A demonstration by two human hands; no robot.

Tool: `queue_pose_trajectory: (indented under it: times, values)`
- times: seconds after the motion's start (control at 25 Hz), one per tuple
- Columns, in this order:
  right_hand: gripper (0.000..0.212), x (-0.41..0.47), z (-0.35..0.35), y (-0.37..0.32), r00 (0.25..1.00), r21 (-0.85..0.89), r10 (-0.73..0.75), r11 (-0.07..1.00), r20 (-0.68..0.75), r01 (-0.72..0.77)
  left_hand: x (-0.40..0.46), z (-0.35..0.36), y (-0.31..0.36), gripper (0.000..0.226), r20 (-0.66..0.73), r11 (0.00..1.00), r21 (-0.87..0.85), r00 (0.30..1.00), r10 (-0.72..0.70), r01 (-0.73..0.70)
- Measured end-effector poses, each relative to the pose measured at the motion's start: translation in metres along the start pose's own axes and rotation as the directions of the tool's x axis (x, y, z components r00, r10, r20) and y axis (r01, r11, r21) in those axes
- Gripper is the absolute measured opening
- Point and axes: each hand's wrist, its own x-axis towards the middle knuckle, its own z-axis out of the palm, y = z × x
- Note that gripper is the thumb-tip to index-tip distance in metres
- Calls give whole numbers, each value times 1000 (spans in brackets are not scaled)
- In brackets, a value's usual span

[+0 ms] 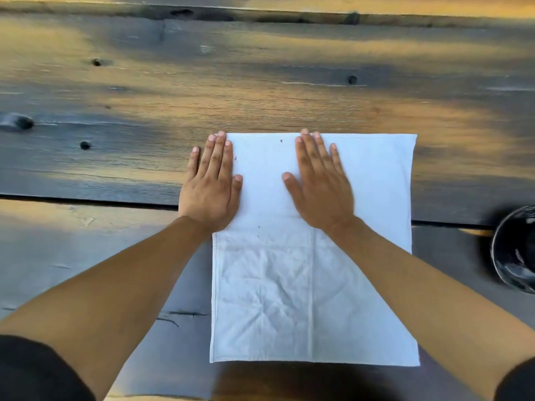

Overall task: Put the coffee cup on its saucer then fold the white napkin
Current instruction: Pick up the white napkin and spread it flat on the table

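The white napkin (278,290) lies flat on the wooden table, with a folded flap covering its far half. My left hand (210,183) rests palm down on the flap's far left edge, fingers straight and partly over the bare wood. My right hand (318,183) presses palm down on the flap near its middle, fingers spread. Neither hand grips anything. At the right edge of the view a dark glossy round dish (514,250), perhaps the saucer or cup, is cut off by the frame; I cannot tell which it is.
The dark, weathered wooden table (260,82) stretches far beyond the napkin, with knots and a gap between planks (86,199). The near table edge runs just below the napkin. Both forearms reach in from the bottom, with dark sleeves at the corners.
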Motion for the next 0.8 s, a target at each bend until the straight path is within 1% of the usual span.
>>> queue_pose_trajectory:
  times: [0.12, 0.24, 0.32, 0.4, 0.48, 0.56, 0.6, 0.64, 0.72, 0.8]
  values:
    - [69, -14, -13, 57, 997, 2, 68, 998, 24, -68, 0, 0, 0, 67, 2, 1000, -7, 1000, -7, 7]
    - [70, -28, -23, 100, 986, -42, 165, 986, 39, -163, -1, 0, 0, 67, 17, 1000, -5, 1000, -11, 11]
    - [71, -29, -26, 111, 978, -51, 204, 978, 42, -202, 0, -1, 1, 67, 23, 1000, -6, 1000, -7, 8]
    - [72, -28, -25, 110, 978, -51, 204, 978, 43, -202, 0, -3, 1, 67, 24, 1000, -6, 1000, -12, 13]
    - [72, -25, -26, 105, 967, -13, 255, 967, 22, -255, 0, -2, 1, 67, 30, 1000, -7, 1000, -8, 9]
    - [71, -19, -28, 85, 938, 56, 345, 938, -40, -342, 0, -2, 0, 67, 42, 1000, -6, 999, -6, 7]
    - [69, -11, -29, 64, 928, 100, 364, 929, -83, -355, 0, -2, 0, 67, 43, 1000, -1, 999, -8, 9]
    - [66, 2, -28, 36, 931, 164, 346, 931, -116, -326, 0, -1, 0, 67, 39, 1000, 2, 999, -12, 12]
    - [63, 29, -22, -33, 968, 291, 224, 939, -112, -183, 1, -1, 1, 67, 44, 1000, -5, 999, -18, 18]
    - [63, 43, -7, -92, 997, 300, 67, 952, -44, -51, 0, -1, 1, 69, 52, 1000, -6, 998, -17, 17]
